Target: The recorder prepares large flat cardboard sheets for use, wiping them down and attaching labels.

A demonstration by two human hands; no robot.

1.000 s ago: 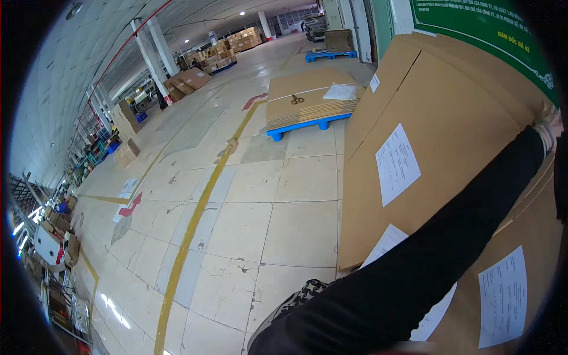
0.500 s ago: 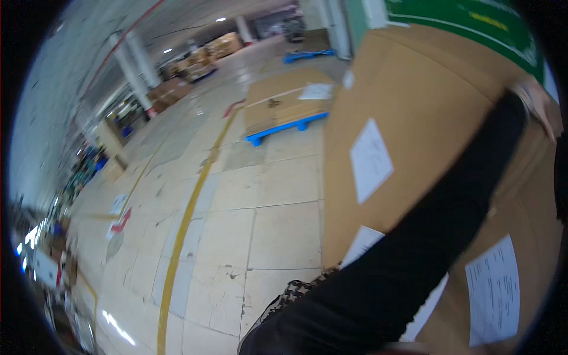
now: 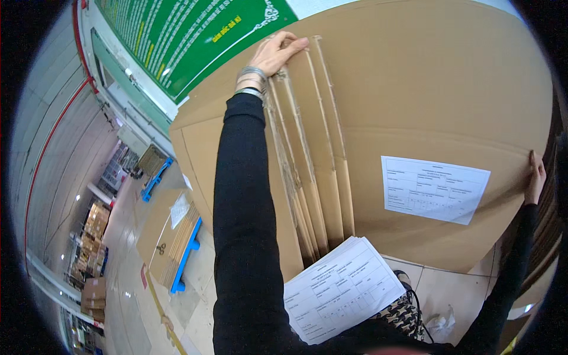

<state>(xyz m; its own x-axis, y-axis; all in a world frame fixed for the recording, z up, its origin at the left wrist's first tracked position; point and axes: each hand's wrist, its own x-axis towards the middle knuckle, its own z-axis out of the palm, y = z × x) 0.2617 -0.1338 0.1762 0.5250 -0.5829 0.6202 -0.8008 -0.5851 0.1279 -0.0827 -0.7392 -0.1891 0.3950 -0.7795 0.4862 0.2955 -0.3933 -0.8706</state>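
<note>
Several large flattened cardboard boxes (image 3: 449,89) stand upright in front of me, their folded edges (image 3: 322,142) fanned apart in the middle. My left hand (image 3: 277,54) is closed over the top of these edges, its thumb stretched to the right and its fingertips partly hidden. At the far right, my right hand (image 3: 535,174) grips the side edge of the front cardboard sheet. A printed white sheet (image 3: 436,189) lies flat on that cardboard. Below my left hand, close to my body, is a stack of printed papers (image 3: 349,290); what supports it is hidden.
On the left, a blue pallet (image 3: 186,257) bears a low stack of flat cardboard (image 3: 155,228) with scissors (image 3: 160,248) on it. A green board (image 3: 195,35) hangs behind the boxes. Crumpled plastic (image 3: 441,322) lies on the floor by my patterned shoe (image 3: 399,316).
My view has swung right, and the pallet now appears farther left. The fanned cardboard edges and my right hand on the sheet have come into sight. My left hand stays on top of the cardboard.
</note>
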